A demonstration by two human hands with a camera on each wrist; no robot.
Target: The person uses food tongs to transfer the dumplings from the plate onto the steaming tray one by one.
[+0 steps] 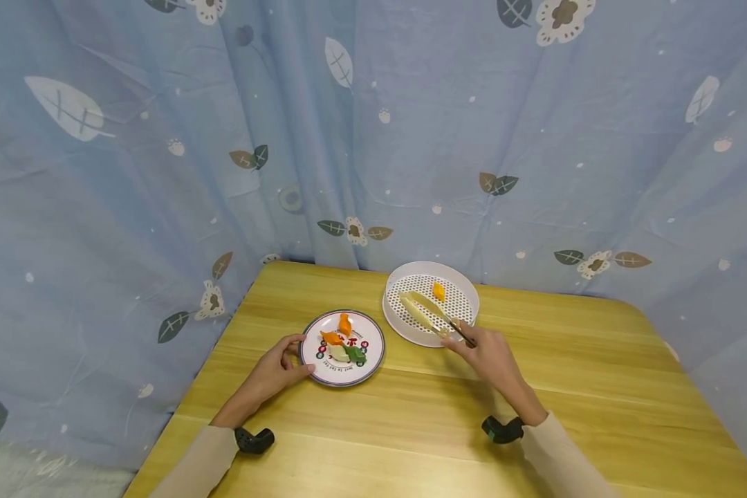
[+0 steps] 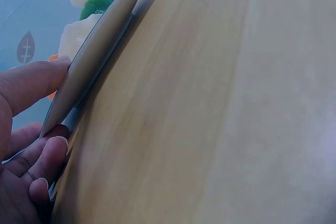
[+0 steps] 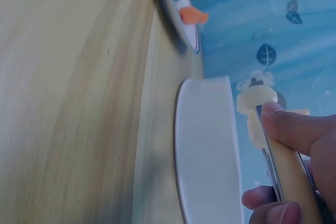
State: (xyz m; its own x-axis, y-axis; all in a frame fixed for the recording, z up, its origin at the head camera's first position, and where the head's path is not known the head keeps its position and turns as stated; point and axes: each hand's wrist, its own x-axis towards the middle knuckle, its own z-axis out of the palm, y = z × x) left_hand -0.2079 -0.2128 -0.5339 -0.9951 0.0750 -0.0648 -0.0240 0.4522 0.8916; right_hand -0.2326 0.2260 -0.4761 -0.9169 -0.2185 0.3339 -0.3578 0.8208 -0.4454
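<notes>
I find the tongs [image 1: 418, 313] in my right hand [image 1: 490, 354], thumb on one side, fingers curled beneath; they reach forward-left of it over a white perforated tray [image 1: 400, 326]. A gap shows between their arms; whether they grip anything, I cannot tell. A yellow piece [image 1: 438, 290] lies in the tray, beyond the right hand. My left hand [image 1: 270, 373] pinches the near-side rim of a plate [image 1: 370, 332], thumb above, other fingers below. Beyond that thumb, the plate bears two orange pieces [image 1: 345, 324], one white piece [image 1: 339, 353] and one green piece [image 1: 354, 354]. A wooden table [image 1: 380, 436] lies under both hands.
</notes>
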